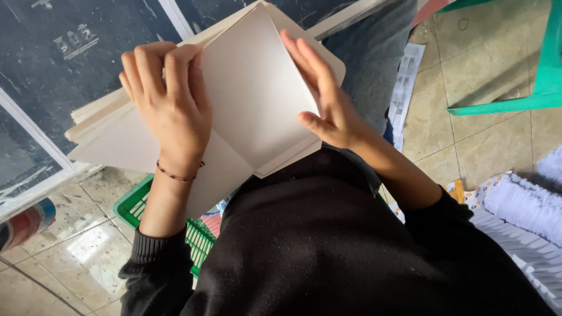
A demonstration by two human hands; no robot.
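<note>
Head view: cream paper sheet [257, 99] folded into flaps, resting on a stack of like sheets [105, 126] across the lap. Left hand [170, 102] knuckles up, fingers curled down over the upper left edge of the fold, pressing there; thin dark bracelet [178, 174] at the wrist. Right hand [325, 96] laid flat and open on the right flap, fingers stretched together toward the top corner, thumb out along the lower edge; gripping nothing, only pressing. Folded sheet in the middle of the picture, between both hands, its crease running down toward the black sweater [328, 251]. Green plastic basket [137, 208] on the tiled floor [486, 111] below the left forearm, partly hidden by the sheets. Printed paper strip [405, 88] on the floor right of the blue-jeaned knee [369, 52]. Green plastic furniture leg [527, 96] at upper right, white ruffled cloth [527, 205] at right edge, dark panel with pale frame [52, 64] at upper left.
</note>
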